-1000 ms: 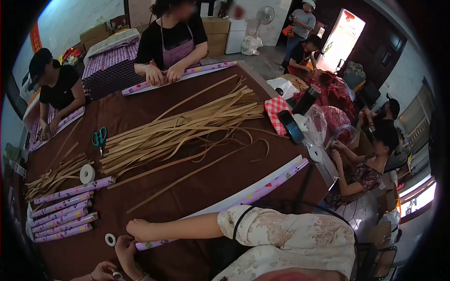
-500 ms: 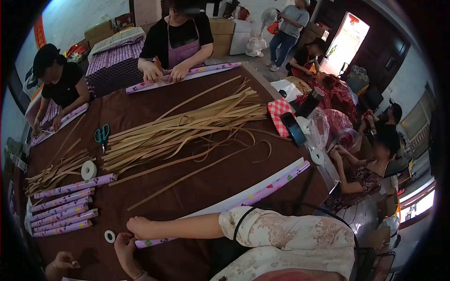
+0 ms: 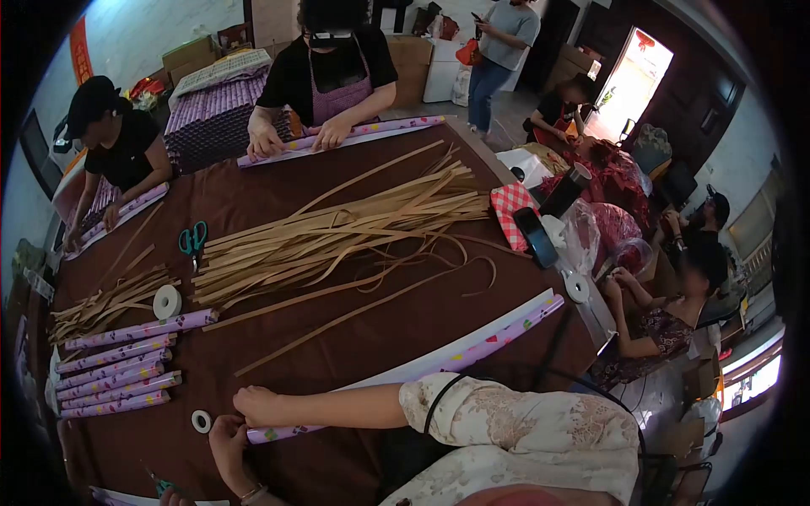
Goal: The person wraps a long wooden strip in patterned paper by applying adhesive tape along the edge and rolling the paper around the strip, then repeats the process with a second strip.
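Note:
A long purple patterned paper roll [image 3: 498, 337] lies slantwise on the brown-covered table, a strip of white sheet [image 3: 405, 364] showing along its far side. At the roll's near left end, my left hand [image 3: 226, 445] has its fingers curled against it. My right hand [image 3: 253, 406], closed, sits just above that end; what its fingers hold is hidden. My right forearm crosses over the roll. A small roll of white tape [image 3: 201, 422] lies just left of my hands.
Several finished purple rolls [image 3: 118, 371] and a larger tape roll [image 3: 167, 301] lie left. Brown flat strips [image 3: 337, 236] and green-handled scissors [image 3: 193, 243] cover mid-table. A phone [image 3: 535, 236] lies right. Co-workers roll paper opposite; another person's hand [image 3: 175, 497] is at lower left by scissors [image 3: 159, 482].
The view has shifted slightly. At lower left the other person's hand has moved down, and scissors and a purple paper edge now show there. My hands stay at the roll's end.

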Action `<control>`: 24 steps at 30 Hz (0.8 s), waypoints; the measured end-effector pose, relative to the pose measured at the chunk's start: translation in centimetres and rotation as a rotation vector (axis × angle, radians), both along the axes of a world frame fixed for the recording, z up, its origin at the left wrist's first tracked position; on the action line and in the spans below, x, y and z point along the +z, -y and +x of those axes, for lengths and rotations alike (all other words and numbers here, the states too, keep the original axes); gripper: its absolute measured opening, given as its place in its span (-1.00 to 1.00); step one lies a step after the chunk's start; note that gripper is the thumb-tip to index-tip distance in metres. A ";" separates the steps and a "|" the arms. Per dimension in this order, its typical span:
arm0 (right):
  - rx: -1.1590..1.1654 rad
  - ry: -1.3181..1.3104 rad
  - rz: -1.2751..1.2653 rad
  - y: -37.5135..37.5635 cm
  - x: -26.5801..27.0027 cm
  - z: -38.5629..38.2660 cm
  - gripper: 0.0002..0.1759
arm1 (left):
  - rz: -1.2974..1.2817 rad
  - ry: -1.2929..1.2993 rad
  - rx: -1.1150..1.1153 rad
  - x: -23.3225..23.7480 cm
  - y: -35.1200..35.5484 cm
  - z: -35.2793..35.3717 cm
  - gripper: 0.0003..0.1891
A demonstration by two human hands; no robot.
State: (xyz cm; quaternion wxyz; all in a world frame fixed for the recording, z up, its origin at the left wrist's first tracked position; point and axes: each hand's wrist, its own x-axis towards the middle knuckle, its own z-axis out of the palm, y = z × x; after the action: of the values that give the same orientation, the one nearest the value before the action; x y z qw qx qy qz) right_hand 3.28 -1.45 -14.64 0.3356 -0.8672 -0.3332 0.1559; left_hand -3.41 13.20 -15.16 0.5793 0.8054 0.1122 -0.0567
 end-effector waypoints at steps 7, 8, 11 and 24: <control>0.052 -0.213 0.173 1.6 -0.2 1.0 -0.75 | 0.037 0.012 0.006 -0.5 0.0 0.1 -0.85; 0.125 -0.506 0.281 2.8 0.5 2.1 -0.74 | 0.059 0.028 -0.006 -0.7 -0.3 0.1 -0.85; -0.303 -0.495 0.698 13.2 7.8 5.8 -0.57 | 0.087 -0.004 0.020 0.8 0.7 -0.1 -0.86; -1.542 0.380 0.251 58.4 35.5 9.8 0.05 | 0.198 0.026 -0.008 1.2 0.9 0.0 -0.87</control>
State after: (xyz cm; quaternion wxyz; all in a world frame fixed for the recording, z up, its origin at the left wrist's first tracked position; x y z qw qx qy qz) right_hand 13.08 -59.83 20.87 0.3814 -0.8206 0.2929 -0.3087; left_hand -3.40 12.28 -13.94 0.4982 0.8597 0.1062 -0.0372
